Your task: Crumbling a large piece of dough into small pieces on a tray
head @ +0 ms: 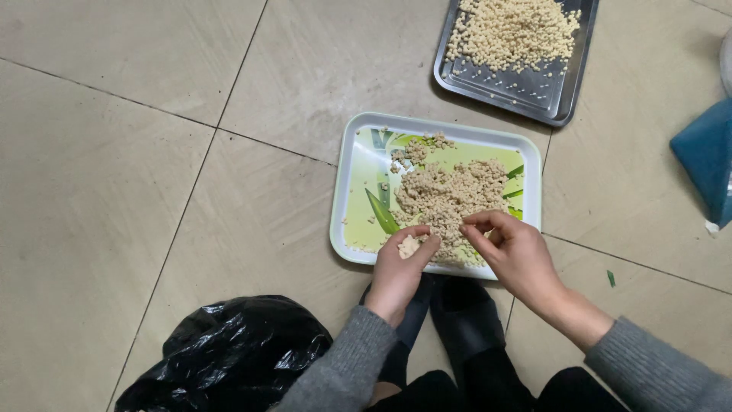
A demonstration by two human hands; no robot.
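Left hand (399, 267): we see it curled at the near edge of the green tray (358, 164), fingers half closed around a small pale lump (409, 246) of the crumbly stuff, thumb on top.
Right hand (512, 250): loosely cupped just beside the left, fingertips bent in towards the pile; we can't tell if it pinches any bits, nothing clearly in it.
Pile (450, 194): beige crumbs heaped mid-tray, just ahead of both hands, touching the right fingertips; a few strays lie farther out towards the tray's far-left corner.
Handling: we judge the crumbs light, dry and loose, easy to scatter, so no firm squeeze; they look best taken as a pinch or a small scoop with the fingertips from the pile's near edge. The lump looks soft and likely to break apart under pressure.
Green tray, grip: flat, rimmed, looks like light plastic; the raised rim on the long sides is where we would take hold, kept level or the crumbs slide.
Metal tray (553, 95): well beyond the right hand, carrying small pale round pellets (512, 30), sorted-looking and even.
Black bag (229, 355): on the floor (114, 175) near the left forearm, crumpled, soft.
Blue thing (705, 156): far right of the right hand, only part in view.
Shoes (457, 320): dark, under the wrists.
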